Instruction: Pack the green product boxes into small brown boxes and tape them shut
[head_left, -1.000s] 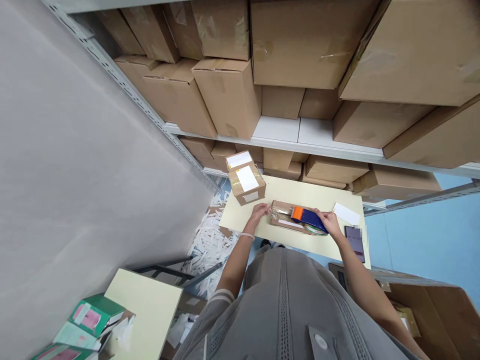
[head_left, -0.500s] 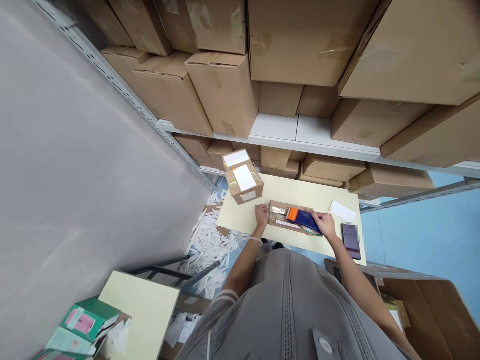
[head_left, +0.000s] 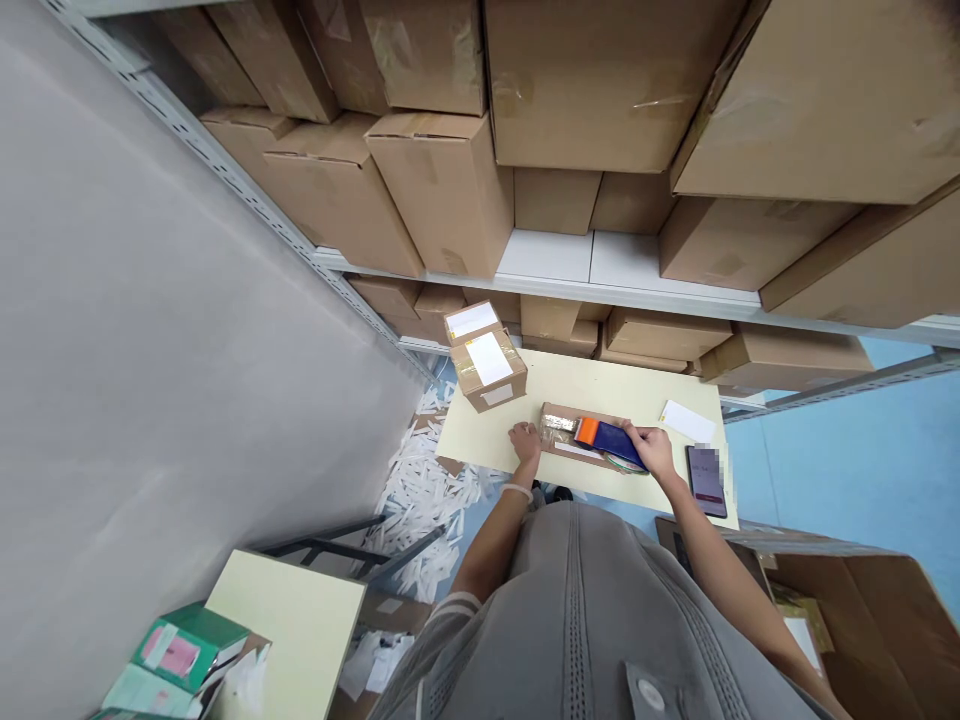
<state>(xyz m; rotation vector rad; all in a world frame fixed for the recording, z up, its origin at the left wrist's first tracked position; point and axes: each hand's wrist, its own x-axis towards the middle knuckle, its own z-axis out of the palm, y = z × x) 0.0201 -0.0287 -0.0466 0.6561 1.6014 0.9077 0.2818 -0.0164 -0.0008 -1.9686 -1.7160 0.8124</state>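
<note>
The likeliest trouble is at the left end of the flat carton point(head_left: 562, 437), which lies on the bench point(head_left: 472, 435) near its front edge, with shiny tape point(head_left: 558, 422) across that end and a white label point(head_left: 576, 452) along its near side. The left hand point(head_left: 525, 440) is just beside that end with its fingers loosely curled; at this size I cannot tell whether they touch the carton or pinch any tape. If nothing steadies that end, a pull on the tape dispenser point(head_left: 616, 441) could slide or twist the carton, or lift a poorly stuck strip. The right hand point(head_left: 651, 450) has its fingers wrapped around the near end of the dispenser's blue body, whose orange part sits over the carton; a tilted pass could wrinkle the tape or run it over the label. A wide swing of the right arm might also knock the phone point(head_left: 706, 482) or the white slip point(head_left: 688, 421), both near on that side. Against the frame from 1 second ago, the left hand has dropped from the upper part of the carton's left end, where its fingertips reached in close, to a lower spot beside it. The dispenser has barely shifted along the carton, and the 2 labelled boxes point(head_left: 491, 368) stay at the bench's far left corner.
</note>
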